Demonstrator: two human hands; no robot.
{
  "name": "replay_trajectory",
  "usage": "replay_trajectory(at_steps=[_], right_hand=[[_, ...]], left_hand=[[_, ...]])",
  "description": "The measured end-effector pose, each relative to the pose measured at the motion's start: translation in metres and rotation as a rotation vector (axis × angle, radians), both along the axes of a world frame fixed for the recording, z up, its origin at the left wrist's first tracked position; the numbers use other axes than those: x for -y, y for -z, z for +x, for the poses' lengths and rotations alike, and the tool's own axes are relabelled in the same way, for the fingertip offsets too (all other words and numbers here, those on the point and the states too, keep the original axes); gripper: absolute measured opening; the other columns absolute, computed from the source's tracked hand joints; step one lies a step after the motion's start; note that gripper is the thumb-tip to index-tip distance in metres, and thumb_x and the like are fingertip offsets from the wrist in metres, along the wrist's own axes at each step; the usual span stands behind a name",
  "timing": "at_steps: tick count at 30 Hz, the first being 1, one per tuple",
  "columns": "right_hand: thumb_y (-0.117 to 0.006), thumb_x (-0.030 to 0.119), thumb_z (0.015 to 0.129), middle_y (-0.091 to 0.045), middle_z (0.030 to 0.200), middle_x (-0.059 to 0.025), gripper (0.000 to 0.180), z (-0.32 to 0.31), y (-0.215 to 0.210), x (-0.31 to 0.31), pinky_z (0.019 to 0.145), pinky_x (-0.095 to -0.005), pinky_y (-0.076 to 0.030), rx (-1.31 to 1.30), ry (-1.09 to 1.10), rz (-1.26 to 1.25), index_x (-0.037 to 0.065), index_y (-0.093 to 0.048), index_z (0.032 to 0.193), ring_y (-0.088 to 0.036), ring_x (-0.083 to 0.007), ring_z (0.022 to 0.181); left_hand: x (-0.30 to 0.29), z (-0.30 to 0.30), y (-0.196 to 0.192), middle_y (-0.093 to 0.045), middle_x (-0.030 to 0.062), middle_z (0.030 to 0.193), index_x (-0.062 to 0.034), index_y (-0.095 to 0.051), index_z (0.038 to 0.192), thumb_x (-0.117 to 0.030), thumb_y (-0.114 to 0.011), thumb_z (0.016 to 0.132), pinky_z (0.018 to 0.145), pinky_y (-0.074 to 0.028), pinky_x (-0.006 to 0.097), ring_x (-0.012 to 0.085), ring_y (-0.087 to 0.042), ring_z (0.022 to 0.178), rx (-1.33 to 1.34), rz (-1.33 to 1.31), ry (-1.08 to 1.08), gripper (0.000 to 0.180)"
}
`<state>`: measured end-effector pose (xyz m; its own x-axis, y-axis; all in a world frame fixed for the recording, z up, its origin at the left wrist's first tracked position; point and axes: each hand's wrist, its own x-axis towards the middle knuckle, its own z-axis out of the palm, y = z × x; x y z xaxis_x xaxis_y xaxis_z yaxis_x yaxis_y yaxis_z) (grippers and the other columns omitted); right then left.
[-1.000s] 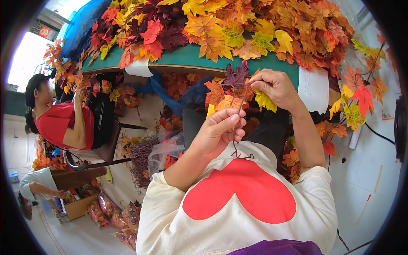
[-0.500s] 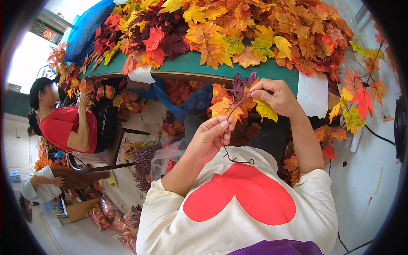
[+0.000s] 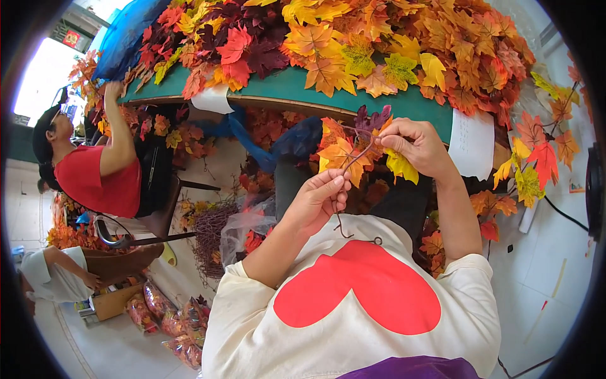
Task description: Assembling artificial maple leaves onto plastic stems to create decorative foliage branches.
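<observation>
At the far left a person in a red top (image 3: 101, 180) sits on a chair and reaches up to the leaf pile. Nearer the middle, the left hand (image 3: 317, 201) has its fingers (image 3: 339, 183) pinched narrow on a thin brown wire stem (image 3: 344, 218) that hangs down in front of the cream shirt with a red heart (image 3: 360, 294). The stem runs up into a small bunch of artificial autumn leaves (image 3: 344, 155), orange, yellow and dark purple, held just below the near edge of the green table (image 3: 278, 88). To the right, the right hand (image 3: 420, 148) grips the bunch's top, fingers closed around the leaves. Loose leaves (image 3: 353, 44) cover the table beyond.
</observation>
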<state>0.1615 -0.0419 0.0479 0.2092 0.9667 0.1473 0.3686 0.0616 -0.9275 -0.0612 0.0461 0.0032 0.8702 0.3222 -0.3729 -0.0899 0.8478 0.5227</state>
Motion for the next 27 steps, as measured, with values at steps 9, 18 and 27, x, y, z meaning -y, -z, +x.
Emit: replay_trajectory(at_steps=[9,18,27], right_hand=[[-0.062,0.015,0.081,-0.062,0.083,-0.0077,0.017,0.005,0.005,0.0,0.07,-0.0277,-0.045,0.342,0.124,0.083,0.0,-0.063,0.089,-0.058,-0.0185,0.077],[-0.061,0.017,0.08,-0.061,0.097,-0.0104,0.017,0.064,-0.008,0.034,0.082,-0.0352,-0.043,0.703,0.735,0.273,0.006,-0.063,0.093,-0.056,-0.0283,0.093],[-0.068,0.01,0.07,-0.057,0.087,-0.0075,0.018,0.174,0.011,0.089,0.078,-0.0378,-0.042,1.158,1.137,0.033,0.007,-0.061,0.086,-0.053,-0.0264,0.087]], left_hand=[[0.005,0.012,-0.002,-0.059,0.0005,0.082,-0.0034,-0.056,0.102,-0.011,-0.053,0.089,0.058,-0.045,0.021,0.0067,-0.054,0.064,0.02,-0.027,0.066,0.016],[0.005,0.02,-0.002,-0.059,0.0016,0.089,-0.0066,-0.053,0.107,-0.011,-0.053,0.089,0.061,-0.046,0.022,0.0086,-0.055,0.069,-0.002,-0.056,-0.095,0.019],[0.01,0.056,-0.022,-0.06,0.0033,0.089,-0.0059,-0.054,0.104,-0.009,-0.053,0.089,0.061,-0.049,0.023,0.0102,-0.057,0.069,0.063,0.074,-0.184,0.015]])
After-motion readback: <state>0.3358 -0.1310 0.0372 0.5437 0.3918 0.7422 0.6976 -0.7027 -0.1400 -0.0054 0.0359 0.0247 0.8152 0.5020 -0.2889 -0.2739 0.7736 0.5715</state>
